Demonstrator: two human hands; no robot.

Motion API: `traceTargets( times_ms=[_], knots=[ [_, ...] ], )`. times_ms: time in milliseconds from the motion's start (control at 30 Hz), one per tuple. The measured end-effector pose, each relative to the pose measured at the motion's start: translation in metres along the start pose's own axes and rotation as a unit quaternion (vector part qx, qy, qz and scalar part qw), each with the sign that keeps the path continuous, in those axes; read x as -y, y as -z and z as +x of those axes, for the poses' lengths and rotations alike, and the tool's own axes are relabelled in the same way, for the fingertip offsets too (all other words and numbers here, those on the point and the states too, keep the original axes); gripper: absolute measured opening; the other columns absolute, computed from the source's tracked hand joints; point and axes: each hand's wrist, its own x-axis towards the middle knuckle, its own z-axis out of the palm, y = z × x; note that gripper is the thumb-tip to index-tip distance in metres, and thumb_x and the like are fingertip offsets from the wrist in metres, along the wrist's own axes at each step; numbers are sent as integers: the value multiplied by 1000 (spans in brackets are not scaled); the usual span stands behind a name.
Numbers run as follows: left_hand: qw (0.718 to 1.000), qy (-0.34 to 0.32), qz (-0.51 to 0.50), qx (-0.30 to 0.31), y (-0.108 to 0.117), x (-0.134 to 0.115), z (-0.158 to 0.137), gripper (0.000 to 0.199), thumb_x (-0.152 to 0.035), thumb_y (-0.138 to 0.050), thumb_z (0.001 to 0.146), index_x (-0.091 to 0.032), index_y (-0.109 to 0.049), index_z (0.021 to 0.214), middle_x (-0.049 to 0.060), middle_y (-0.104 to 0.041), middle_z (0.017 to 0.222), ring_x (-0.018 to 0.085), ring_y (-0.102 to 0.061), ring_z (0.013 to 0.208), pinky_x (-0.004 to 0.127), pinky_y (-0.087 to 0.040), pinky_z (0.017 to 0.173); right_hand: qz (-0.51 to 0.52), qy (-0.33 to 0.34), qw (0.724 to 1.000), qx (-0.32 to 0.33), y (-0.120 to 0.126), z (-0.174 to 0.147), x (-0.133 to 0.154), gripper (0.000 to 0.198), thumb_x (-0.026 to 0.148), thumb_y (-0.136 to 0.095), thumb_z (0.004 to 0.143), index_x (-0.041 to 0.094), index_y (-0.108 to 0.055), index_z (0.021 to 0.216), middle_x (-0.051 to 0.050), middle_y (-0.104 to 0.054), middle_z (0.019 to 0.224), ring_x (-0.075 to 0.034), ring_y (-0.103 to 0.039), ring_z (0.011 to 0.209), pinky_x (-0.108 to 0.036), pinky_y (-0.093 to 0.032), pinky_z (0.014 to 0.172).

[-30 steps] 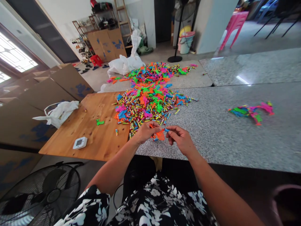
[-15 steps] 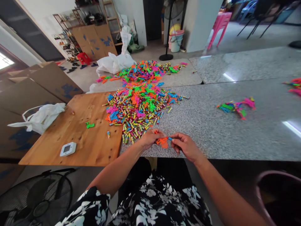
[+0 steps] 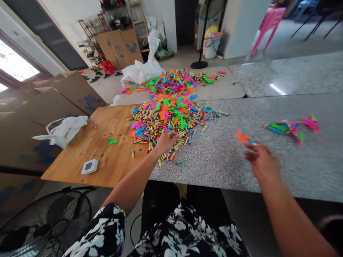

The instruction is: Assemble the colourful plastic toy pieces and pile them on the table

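My right hand [image 3: 264,160] is over the granite tabletop, closed on the blue tube end of an orange toy gun [image 3: 242,137], which points away to the left and is blurred. At the near side of a heap of small printed tubes [image 3: 150,123], my left hand [image 3: 166,142] has its fingers curled together among the pieces. What they pinch, if anything, is hidden. Toy guns in green [image 3: 182,121], pink, blue and orange lie on top of the heap. Right of my right hand sits a small cluster of joined toy guns [image 3: 293,130].
A wooden board [image 3: 107,167] at left holds a white timer [image 3: 89,166], a green toy gun [image 3: 113,141] and a white plastic bag [image 3: 64,131]. Cardboard boxes [image 3: 77,92] stand beyond it. A second heap [image 3: 174,80] lies farther back. A floor fan [image 3: 59,225] stands below left.
My hands have parted. The right carried the orange toy gun with its blue tube rightward, while the left let go of it and moved forward to the heap. The view has shifted.
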Motion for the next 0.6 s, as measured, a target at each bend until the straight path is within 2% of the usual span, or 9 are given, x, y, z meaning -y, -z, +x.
traceTargets(
  times_ms=[67, 100, 167, 200, 267, 333, 400, 500, 600],
  knots=[
    [991, -12, 68, -114, 30, 2, 26, 26, -40, -63, 93, -18, -73, 104, 7, -77, 97, 20, -71, 86, 29, -51, 79, 21, 33, 998, -51, -8, 7, -3, 23, 38, -63, 83, 23, -66, 100, -10, -76, 99, -14, -64, 56, -27, -50, 48],
    [982, -4, 101, -160, 42, 1, 38, 27, -38, -63, 93, -19, -72, 109, 9, -77, 105, 23, -71, 95, 31, -50, 85, -21, 42, 999, -21, -18, 2, -8, 26, 40, -63, 83, 22, -66, 102, -10, -76, 99, -15, -65, 57, -28, -50, 49],
    [965, 34, 158, -208, 58, -3, 62, 36, -40, -63, 93, -18, -68, 122, 12, -73, 121, 28, -68, 111, 36, -49, 94, -168, 68, 976, 122, -45, -23, -23, 30, 41, -64, 83, 22, -69, 106, -9, -76, 97, -18, -67, 60, -32, -54, 54],
    [958, 57, 179, -215, 62, -6, 73, 44, -43, -64, 92, -18, -65, 128, 15, -69, 130, 31, -65, 118, 40, -48, 97, -245, 94, 941, 214, -62, -42, -32, 30, 41, -65, 84, 21, -71, 106, -10, -76, 99, -19, -68, 63, -34, -56, 60],
    [951, 95, 211, -205, 63, -12, 91, 60, -52, -66, 90, -17, -60, 137, 20, -59, 145, 38, -58, 129, 46, -47, 101, -346, 192, 853, 341, -93, -81, -49, 32, 34, -66, 86, 23, -71, 116, -11, -71, 124, -20, -71, 78, -37, -59, 78],
    [948, 112, 234, -183, 61, -16, 104, 69, -57, -70, 87, -17, -57, 141, 23, -49, 154, 42, -52, 136, 49, -46, 103, -419, 273, 765, 406, -117, -113, -59, 41, 27, -67, 87, 25, -68, 128, -12, -61, 143, -23, -71, 102, -36, -56, 91],
    [948, 107, 246, -168, 59, -17, 111, 66, -55, -72, 86, -18, -59, 139, 23, -47, 155, 43, -51, 137, 48, -45, 104, -470, 309, 707, 429, -131, -132, -62, 41, 23, -65, 91, 25, -65, 132, -12, -57, 146, -24, -69, 110, -35, -54, 94],
    [956, 77, 210, -191, 63, -13, 111, 60, -46, -77, 83, -19, -60, 134, 21, -54, 148, 39, -53, 135, 46, -44, 105, -508, 309, 683, 425, -135, -135, -59, 27, 23, -57, 98, 21, -67, 123, -12, -62, 131, -23, -70, 103, -32, -53, 90],
    [972, 36, 115, -203, 69, -8, 94, 59, -38, -83, 78, -20, -60, 128, 15, -67, 131, 31, -61, 122, 39, -48, 98, -491, 285, 716, 406, -130, -123, -56, 12, 23, -60, 95, 20, -68, 103, -12, -67, 117, -24, -70, 98, -33, -52, 86]
  ],
)
